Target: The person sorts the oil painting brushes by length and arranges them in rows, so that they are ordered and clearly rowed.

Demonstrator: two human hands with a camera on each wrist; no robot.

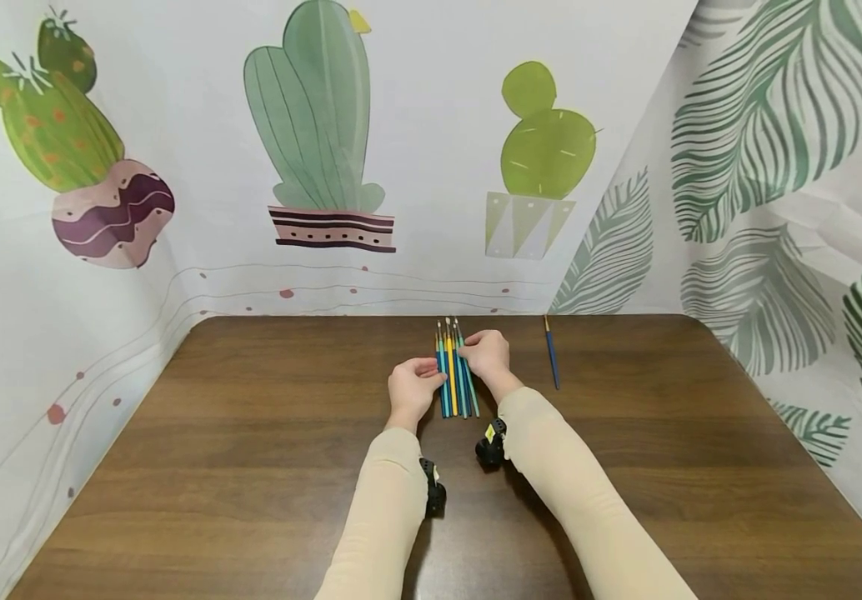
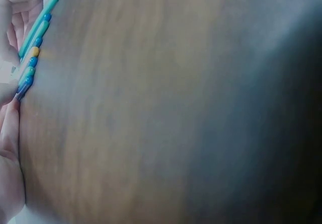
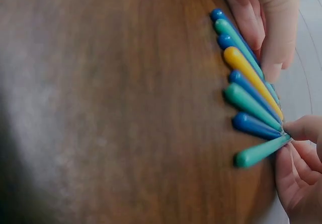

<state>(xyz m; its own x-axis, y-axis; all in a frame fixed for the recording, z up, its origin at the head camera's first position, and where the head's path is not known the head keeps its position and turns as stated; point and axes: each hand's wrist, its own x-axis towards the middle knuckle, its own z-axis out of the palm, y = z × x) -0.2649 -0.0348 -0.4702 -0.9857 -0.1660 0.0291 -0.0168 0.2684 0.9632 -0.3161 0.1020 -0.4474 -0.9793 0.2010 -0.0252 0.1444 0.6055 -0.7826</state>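
Observation:
Several slim paintbrushes lie side by side on the table, bristles toward the wall. A yellow paintbrush [image 1: 452,379] is among blue and green ones. My left hand [image 1: 412,387] is at the row's left edge, its thumb and fingers pinching the outermost brushes. On the other side, my right hand [image 1: 487,353] pinches a green paintbrush [image 3: 259,152] between thumb and fingers, high on its handle. The handle ends fan out in the right wrist view, with a blue paintbrush [image 3: 254,125] beside the green one. In the left wrist view, the hands cover most of the brushes.
A single blue paintbrush [image 1: 553,357] lies apart on the right, close to the table's back edge. The brown wooden table [image 1: 266,467] meets a wall hanging [image 1: 438,167] printed with cacti and leaves. Black cameras [image 1: 491,446] sit at both wrists.

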